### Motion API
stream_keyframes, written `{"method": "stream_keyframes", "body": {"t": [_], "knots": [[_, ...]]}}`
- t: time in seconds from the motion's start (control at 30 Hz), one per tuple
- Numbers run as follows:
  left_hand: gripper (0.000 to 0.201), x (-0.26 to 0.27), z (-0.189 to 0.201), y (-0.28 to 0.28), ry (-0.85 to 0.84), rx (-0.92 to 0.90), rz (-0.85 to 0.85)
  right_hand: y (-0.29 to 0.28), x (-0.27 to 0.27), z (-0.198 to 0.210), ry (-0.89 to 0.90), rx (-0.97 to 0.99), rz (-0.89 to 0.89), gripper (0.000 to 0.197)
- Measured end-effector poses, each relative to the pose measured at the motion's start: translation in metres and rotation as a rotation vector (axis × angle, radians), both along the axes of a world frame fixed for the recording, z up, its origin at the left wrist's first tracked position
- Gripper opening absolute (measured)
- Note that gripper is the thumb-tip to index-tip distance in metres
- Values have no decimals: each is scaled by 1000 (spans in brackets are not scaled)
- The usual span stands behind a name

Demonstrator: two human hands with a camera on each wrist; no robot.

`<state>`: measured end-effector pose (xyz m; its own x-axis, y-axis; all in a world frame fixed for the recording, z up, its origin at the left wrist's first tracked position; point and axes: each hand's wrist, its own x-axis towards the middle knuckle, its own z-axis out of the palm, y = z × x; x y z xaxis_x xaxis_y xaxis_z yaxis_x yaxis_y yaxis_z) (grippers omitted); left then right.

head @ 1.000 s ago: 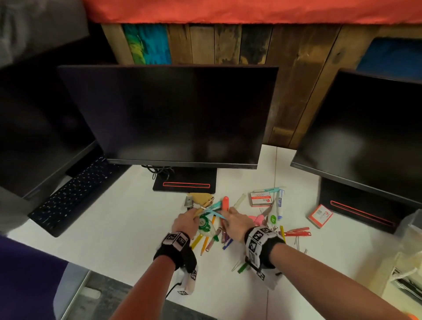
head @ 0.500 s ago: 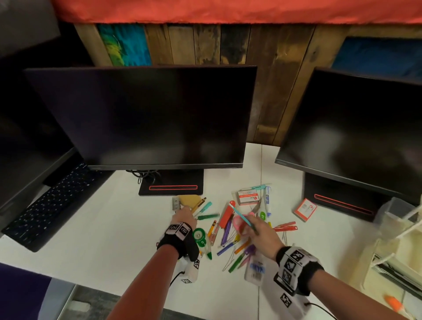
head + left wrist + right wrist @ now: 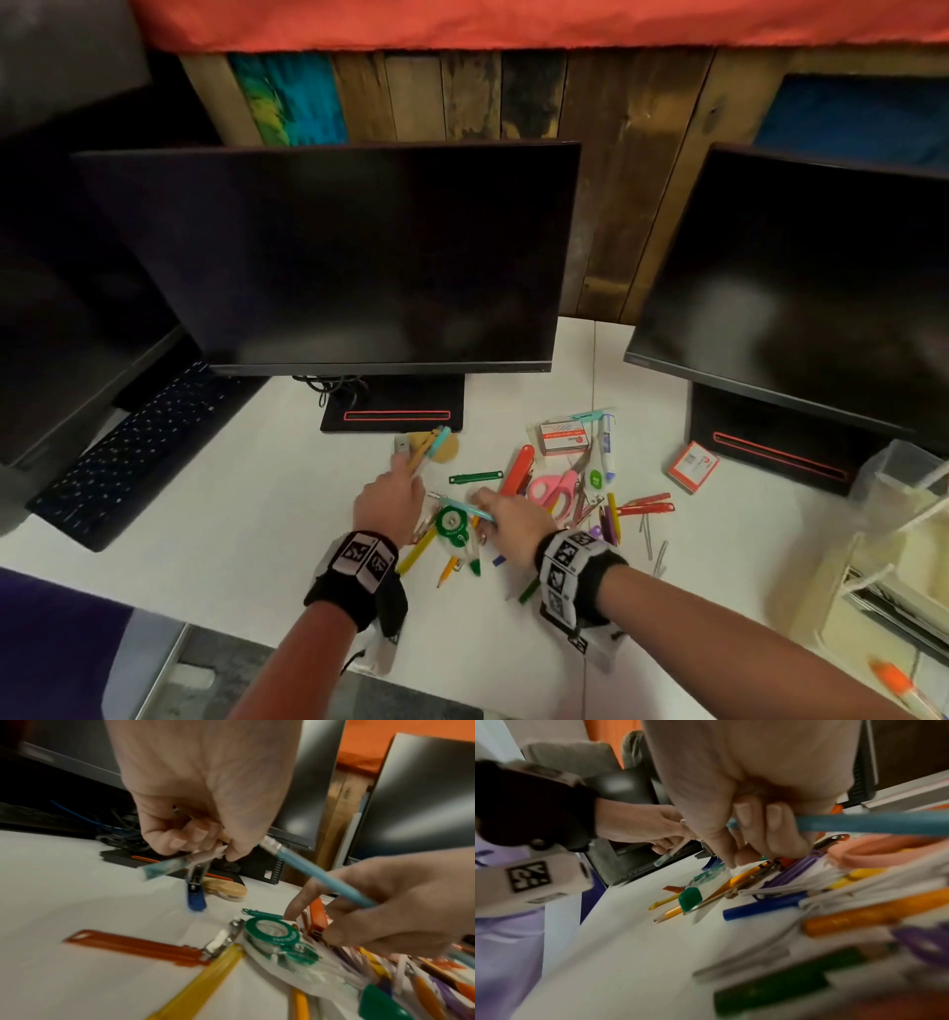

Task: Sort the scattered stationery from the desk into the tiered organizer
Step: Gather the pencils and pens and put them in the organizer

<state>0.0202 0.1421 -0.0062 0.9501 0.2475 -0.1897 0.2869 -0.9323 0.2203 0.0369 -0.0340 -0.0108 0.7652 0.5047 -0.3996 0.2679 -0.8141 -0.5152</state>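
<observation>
Stationery scattered on desk, left grip grasping pens, right grip grasping blue pencil

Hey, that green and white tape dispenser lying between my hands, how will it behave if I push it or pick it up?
The tape dispenser lies flat on its side, so it will probably slide, not roll. It looks like thin plastic, likely stiff and light. Its tail rests over the yellow pencil, so a push may drag that along.
</observation>
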Motion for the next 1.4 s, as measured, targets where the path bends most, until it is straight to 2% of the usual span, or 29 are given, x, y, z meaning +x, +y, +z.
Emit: {"method": "stream_keyframes", "body": {"t": [0.1, 0.23, 0.33, 0.63, 0.8, 0.93, 1.07, 1.17, 1.27, 1.4], "knots": [[27, -16, 2, 13, 24, -43, 109, 14, 10, 3, 23, -128, 66, 29], [26, -35, -5, 26, 57, -122, 220, 23, 19, 5, 53, -195, 90, 32], [33, -47, -11, 24, 82, -184, 274, 30, 24, 7, 41, -281, 194, 36], [38, -53, -14, -2, 216, -389, 337, 36, 28, 11, -96, -407, 411, 27], [33, -48, -15, -5, 331, -382, 263, 36, 31, 16, -108, -489, 447, 29], [37, -44, -13, -9, 316, -400, 254, 32, 36, 28, -158, -575, 415, 33], [36, -40, -3, -12, 360, -235, 211, 8, 34, 46, -177, -608, 360, 42], [30, -33, 12, -13, 355, -94, 142, -30, 29, 49, -154, -544, 280, 51], [30, -24, 28, -18, 287, -13, 101, -70, 16, 50, -68, -422, 157, 46], [38, -2, 39, -45, 205, -68, -65, -117, 1, 44, 17, -211, -58, 40]]}}
